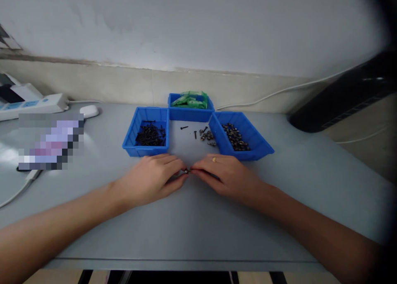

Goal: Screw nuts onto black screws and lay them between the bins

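Observation:
My left hand (155,174) and my right hand (228,174) meet over the table, thumb and fingertips pinched. Between their tips is a small shiny metal fastener (186,171), too small to tell its exact kind. A ring is on my right hand. Just beyond my left hand stands a blue bin (145,152) of black screws (150,135). Another blue bin (259,145), beyond my right hand, holds shiny metal fasteners (235,138). Loose black screws (184,128) and a few metal fasteners (207,135) lie on the table between the bins.
At the back, a third blue bin (190,115) holds green packets (190,99). To the left lie a blurred-out phone (54,143) with a cable, a white case (89,111) and a power strip (34,106). A black cylindrical object (338,97) leans at the right.

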A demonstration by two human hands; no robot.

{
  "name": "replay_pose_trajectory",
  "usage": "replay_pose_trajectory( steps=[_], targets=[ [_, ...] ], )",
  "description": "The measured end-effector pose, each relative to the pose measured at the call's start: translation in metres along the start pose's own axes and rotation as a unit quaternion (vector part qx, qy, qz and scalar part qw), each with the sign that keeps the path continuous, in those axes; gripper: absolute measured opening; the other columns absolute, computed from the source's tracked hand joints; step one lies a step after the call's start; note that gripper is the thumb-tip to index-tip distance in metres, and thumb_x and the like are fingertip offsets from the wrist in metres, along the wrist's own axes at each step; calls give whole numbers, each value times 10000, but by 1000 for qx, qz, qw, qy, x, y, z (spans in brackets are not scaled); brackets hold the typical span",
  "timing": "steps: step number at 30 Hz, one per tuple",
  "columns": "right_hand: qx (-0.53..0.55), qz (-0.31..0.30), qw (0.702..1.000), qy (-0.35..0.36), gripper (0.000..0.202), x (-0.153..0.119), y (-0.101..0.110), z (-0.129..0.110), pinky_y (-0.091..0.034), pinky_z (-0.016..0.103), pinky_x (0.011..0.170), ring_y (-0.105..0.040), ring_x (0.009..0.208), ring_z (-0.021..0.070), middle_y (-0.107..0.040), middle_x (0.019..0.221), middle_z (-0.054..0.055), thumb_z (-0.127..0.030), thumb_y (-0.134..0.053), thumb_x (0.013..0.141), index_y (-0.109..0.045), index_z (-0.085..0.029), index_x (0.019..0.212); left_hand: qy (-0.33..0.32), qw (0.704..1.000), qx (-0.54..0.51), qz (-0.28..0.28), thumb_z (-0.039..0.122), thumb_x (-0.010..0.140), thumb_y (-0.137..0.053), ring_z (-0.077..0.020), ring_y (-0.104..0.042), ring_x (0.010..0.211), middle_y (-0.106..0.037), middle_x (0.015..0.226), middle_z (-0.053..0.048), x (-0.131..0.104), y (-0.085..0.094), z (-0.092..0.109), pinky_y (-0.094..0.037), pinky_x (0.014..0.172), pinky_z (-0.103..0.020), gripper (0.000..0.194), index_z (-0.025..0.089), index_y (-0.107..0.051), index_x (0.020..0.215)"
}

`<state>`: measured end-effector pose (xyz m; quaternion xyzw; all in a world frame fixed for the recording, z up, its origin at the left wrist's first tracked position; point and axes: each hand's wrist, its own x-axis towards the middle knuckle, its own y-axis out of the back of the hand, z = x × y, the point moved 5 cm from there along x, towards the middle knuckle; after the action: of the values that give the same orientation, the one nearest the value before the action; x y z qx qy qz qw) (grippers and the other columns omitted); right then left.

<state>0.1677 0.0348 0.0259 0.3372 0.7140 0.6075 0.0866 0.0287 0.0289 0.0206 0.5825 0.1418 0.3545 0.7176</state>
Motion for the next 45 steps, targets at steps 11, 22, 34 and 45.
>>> replay_pose_trajectory(
  steps=[11,22,34,45],
  targets=[
    [31,-44,999,-3,177,2,-11,0,-449,262,649,-606,694,161,-642,765,49,-177,-459,895,-621,-136,833,-37,997,-16,60,267,916,-447,-148,-568,698,-584,763,-25,-2,5,3,-440,603,-251,198,144,-595,963],
    [48,-28,998,0,169,2,-11,-5,-420,239,618,-580,657,139,-619,724,33,-166,-475,881,-598,-135,769,-28,997,-41,51,271,893,-492,-152,-585,744,-613,798,-29,-5,3,4,-459,653,-255,190,152,-598,995],
    [27,-25,999,-5,199,0,-8,-5,-423,254,623,-579,662,149,-627,726,37,-195,-456,893,-611,-148,777,-14,998,-32,46,268,892,-468,-154,-578,707,-595,755,-23,-5,3,5,-453,628,-263,173,154,-593,930],
    [-44,15,999,-1,220,-4,18,4,-421,262,617,-576,665,160,-616,695,23,-203,-420,909,-633,-180,858,2,999,-33,17,232,906,-443,-153,-568,670,-580,722,-11,-2,-1,-1,-416,605,-265,142,164,-565,884]
  ],
)
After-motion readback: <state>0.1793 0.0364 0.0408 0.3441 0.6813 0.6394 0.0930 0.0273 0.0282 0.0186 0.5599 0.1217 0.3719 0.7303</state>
